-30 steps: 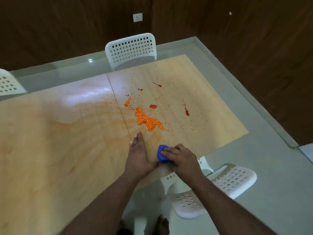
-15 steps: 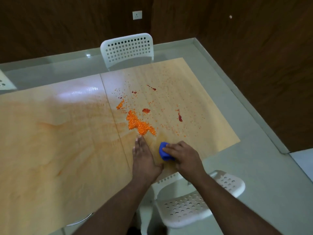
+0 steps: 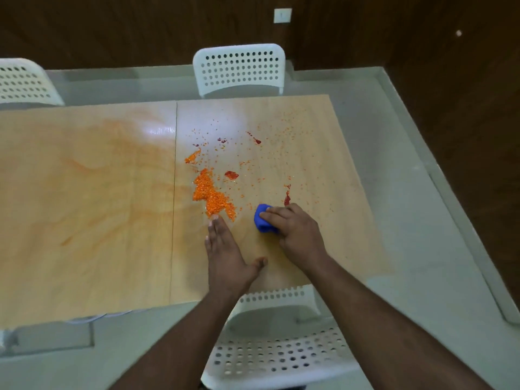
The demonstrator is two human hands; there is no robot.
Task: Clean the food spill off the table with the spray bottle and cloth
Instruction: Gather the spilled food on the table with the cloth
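Observation:
An orange pile of food grains [image 3: 211,197] lies on the wooden table [image 3: 84,206], with scattered grains and red sauce spots [image 3: 231,174] around it. My left hand [image 3: 226,254] lies flat on the table, fingers straight, its fingertips touching the near edge of the pile. My right hand [image 3: 295,235] grips a bunched blue cloth [image 3: 263,219] pressed on the table right of the pile, just below a red streak [image 3: 287,197]. No spray bottle is in view.
A white perforated chair [image 3: 239,68] stands at the table's far side, another [image 3: 22,83] at the far left, and one [image 3: 281,353] under me at the near edge. The floor is pale green; dark wood walls stand behind.
Both hands have slid forward on the table toward the spill. My left fingertips now reach the pile and the cloth sits near the red streak. The camera has swung to face the table squarely.

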